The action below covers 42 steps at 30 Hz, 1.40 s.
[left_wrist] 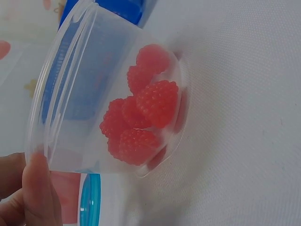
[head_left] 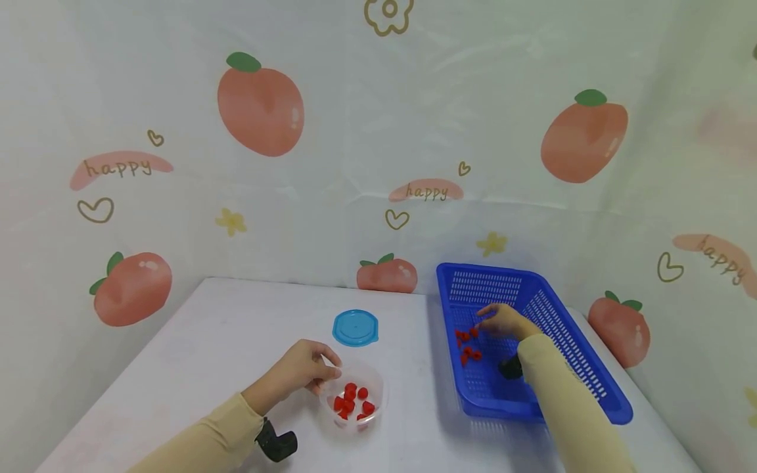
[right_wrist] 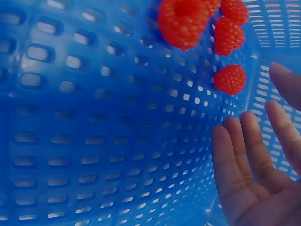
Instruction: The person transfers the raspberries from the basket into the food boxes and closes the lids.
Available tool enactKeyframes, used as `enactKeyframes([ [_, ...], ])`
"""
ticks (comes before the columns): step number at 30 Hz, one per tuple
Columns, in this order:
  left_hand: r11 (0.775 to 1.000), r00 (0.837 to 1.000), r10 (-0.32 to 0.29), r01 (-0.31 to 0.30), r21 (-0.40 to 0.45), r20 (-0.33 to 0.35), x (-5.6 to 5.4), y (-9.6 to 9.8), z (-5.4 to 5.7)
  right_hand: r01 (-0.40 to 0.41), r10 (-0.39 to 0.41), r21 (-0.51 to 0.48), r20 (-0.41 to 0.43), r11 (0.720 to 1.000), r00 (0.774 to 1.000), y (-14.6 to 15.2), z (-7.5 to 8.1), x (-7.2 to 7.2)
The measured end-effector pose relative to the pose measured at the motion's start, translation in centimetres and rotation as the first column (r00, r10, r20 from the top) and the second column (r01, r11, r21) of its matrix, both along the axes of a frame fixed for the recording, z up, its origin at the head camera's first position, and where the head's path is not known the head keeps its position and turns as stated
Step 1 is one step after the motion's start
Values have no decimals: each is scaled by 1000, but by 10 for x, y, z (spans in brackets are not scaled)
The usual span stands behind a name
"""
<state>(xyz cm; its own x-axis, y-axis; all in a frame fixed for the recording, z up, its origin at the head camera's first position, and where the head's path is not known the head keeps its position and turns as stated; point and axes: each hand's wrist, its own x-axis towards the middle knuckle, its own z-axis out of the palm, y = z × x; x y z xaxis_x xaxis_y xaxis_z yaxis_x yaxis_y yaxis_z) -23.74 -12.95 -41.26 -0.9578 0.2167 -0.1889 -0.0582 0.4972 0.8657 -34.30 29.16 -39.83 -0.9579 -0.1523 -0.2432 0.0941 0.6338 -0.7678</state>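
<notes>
Head view: the left hand is pinching the tub by its rim, likely steadying it around its berries; the right hand, fingers loosely extended, is hovering inside the basket beside loose berries.

Bright red covers every berry I can see, set off by the colourless bowl and white table, while the lid at the bowl's twelve o'clock is turquoise and the basket toward two is deep blue with rows of slots. The whitish curtain facing me carries orange-red fruits with green leaves, yellow flowers, brown heart outlines and "happy" on pink strokes. Both sleeves, toward eight and three, are pale beige.
</notes>
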Motion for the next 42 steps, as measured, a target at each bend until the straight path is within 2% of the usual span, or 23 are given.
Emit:
enactKeyframes([
  [3, 1000, 1000, 1, -1, -2, 4, -1, 0, -1, -19, 18, 20, 36, 1000, 999, 1, -2, 1],
  [9, 1000, 1000, 3, -3, -23, 17, -4, 2, -3, 2, -6, 63, 76, 998, 997, 1, -6, 5],
  [20, 1000, 1000, 22, -21, -20, 16, -2, 3, -1, 8, -15, 99, 70, 995, 997, -4, -8, 7],
  [35, 999, 999, 36, -35, -20, 25, -3, 2, -2, 37, -48, 154, 63, 987, 997, -10, -11, 2],
  [42, 1000, 999, 26, -26, -15, 19, -2, 2, -1, -3, -6, 121, 78, 993, 997, -3, -17, -5],
])
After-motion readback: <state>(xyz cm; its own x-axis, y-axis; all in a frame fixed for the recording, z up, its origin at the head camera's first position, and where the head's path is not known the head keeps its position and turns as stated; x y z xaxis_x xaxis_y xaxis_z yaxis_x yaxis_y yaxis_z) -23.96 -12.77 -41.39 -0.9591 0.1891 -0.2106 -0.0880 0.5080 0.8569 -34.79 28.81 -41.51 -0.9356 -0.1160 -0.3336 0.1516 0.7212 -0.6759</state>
